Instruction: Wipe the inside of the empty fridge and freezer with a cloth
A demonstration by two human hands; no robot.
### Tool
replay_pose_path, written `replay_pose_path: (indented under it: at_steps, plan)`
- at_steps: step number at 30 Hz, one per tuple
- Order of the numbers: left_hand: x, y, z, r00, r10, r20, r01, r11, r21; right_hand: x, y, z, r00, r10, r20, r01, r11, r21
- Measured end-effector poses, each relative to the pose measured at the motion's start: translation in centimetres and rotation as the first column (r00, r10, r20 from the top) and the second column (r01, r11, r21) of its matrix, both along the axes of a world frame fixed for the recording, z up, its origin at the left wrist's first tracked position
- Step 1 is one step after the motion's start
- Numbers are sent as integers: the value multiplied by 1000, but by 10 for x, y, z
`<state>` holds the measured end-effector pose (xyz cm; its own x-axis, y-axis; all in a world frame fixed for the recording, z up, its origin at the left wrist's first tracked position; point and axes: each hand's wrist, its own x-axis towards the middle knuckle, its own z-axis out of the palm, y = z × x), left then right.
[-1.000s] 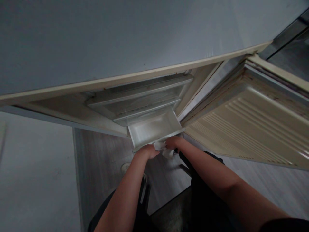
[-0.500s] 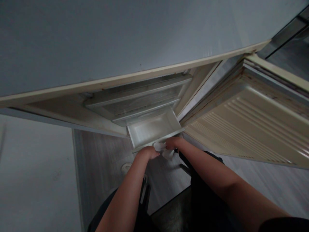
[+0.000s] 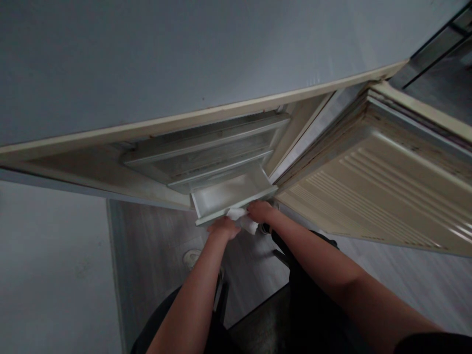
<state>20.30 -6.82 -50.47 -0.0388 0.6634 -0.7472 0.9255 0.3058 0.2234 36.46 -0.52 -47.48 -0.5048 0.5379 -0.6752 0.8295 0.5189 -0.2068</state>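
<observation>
A white drawer [image 3: 221, 194] sticks out of the bottom of an open fridge [image 3: 206, 152], its inside bare. My left hand [image 3: 222, 228] is curled against the drawer's front edge from below. My right hand [image 3: 260, 210] is closed on a crumpled white cloth [image 3: 239, 218], pressed to the same front edge just right of my left hand. The two hands almost touch, with the cloth between them.
The fridge door [image 3: 387, 182] stands open to the right, its ribbed cream inner panel facing me. A grey upper door [image 3: 184, 59] fills the top of the view. Wood-look floor [image 3: 147, 255] lies below, with a wall at left [image 3: 51, 275] and my dark-clad legs [image 3: 302, 314].
The drawer has slid further back into the fridge, and both hands have moved forward and up with its front edge. The cloth stays in my right hand.
</observation>
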Motion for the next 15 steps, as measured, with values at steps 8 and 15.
replay_pose_path:
  at_steps: [8,15]
  plan:
    - [0,19,0,992,77,-101,-71,996,62,-10,17,-20,997,-36,-71,41,997,69]
    - [-5,34,-14,989,137,-49,-122,967,222,-23,21,-25,988,-83,-127,92,993,72]
